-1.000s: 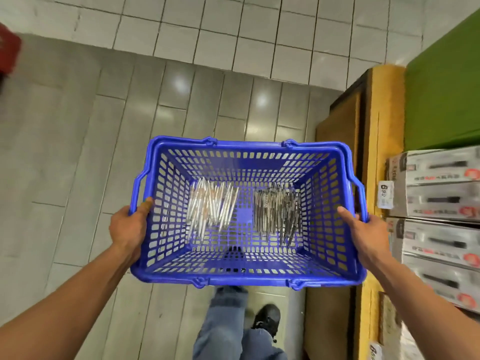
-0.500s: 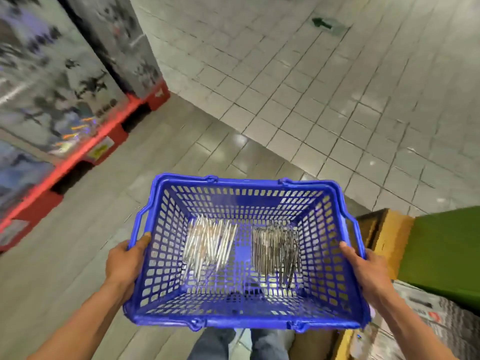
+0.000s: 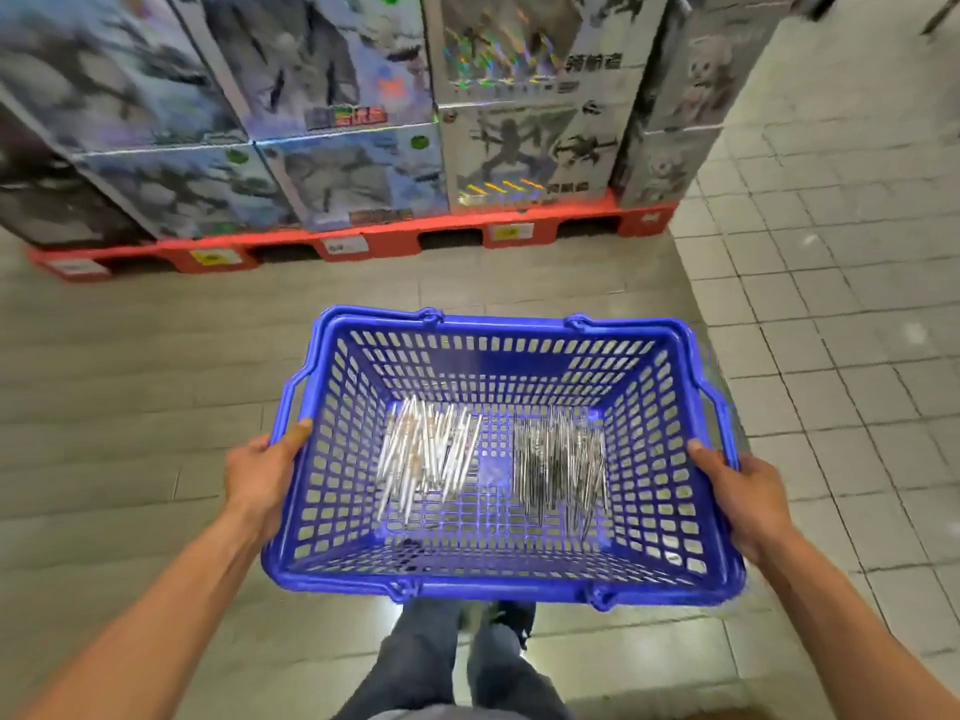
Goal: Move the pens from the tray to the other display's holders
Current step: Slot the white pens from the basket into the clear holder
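I carry a blue plastic basket (image 3: 498, 576) level in front of me. My left hand (image 3: 262, 472) grips its left rim with the thumb over the edge. My right hand (image 3: 740, 491) grips the right rim the same way. Two loose piles of pens lie on the basket floor: light silver pens (image 3: 426, 457) on the left and darker pens (image 3: 563, 459) on the right. No pen holders are in view.
Stacked toy boxes (image 3: 332, 111) stand on a red pallet (image 3: 358, 244) straight ahead. Grey tiled floor (image 3: 831, 283) stretches to the right of the pallet. My legs and shoes (image 3: 467, 662) show under the basket.
The view has swung left, away from the yellow-and-green shelf with pen boxes. The pallet of toy boxes now fills the top. Both hands keep their hold on the basket.
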`<state>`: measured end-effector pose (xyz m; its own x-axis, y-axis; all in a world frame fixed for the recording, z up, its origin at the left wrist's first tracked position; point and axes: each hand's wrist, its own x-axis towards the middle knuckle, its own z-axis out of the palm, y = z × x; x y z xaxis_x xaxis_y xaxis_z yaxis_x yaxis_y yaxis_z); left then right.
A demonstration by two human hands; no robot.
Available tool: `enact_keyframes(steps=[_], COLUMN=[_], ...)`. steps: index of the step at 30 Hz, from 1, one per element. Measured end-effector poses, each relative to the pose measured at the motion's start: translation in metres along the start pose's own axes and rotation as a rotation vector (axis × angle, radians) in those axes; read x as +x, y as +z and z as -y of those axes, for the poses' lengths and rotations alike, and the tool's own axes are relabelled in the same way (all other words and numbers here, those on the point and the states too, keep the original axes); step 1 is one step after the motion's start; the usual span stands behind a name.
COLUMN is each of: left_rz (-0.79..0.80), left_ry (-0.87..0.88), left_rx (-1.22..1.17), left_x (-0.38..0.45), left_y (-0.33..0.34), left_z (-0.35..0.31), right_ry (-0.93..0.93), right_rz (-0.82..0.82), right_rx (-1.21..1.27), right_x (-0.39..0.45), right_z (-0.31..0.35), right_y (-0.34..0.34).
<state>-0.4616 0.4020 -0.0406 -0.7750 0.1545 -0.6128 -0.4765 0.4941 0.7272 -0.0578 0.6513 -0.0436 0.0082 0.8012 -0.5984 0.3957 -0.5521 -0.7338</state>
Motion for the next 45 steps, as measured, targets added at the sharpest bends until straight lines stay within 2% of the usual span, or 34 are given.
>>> enact_keyframes(steps=[9,15,21,27,36,45], left_rz=[-0.277,-0.445,-0.619,-0.792,-0.941,-1.110], left_ry=[-0.127,-0.198,-0.253,-0.258,-0.367,-0.424], left_rx=[-0.257,-0.391,-0.508,-0.648,-0.837,-0.969], left_x=[0.007,0.018,0.030,0.045,0.091,0.146], left_y=[-0.156,-0.263,-0.359,-0.433,-0.528,-0.624], left_z=[0.037,0.057,0.076,0.097,0.113,0.111], right_ry=[-0.209,-0.257,-0.347,-0.414,-0.539,-0.569], right_rz=[0.315,0.466,0.546,0.697,0.919,1.097], right_rx=[-0.291,-0.421,-0.532,-0.645,-0.775,-0.919], right_x=[-0.032,-0.085,-0.143,-0.191,-0.264,-0.367], right_z=[0.103,0.130,0.145,0.157,0.172,0.196], right_y=[0.176,0.306,0.431,0.561,0.775,0.966])
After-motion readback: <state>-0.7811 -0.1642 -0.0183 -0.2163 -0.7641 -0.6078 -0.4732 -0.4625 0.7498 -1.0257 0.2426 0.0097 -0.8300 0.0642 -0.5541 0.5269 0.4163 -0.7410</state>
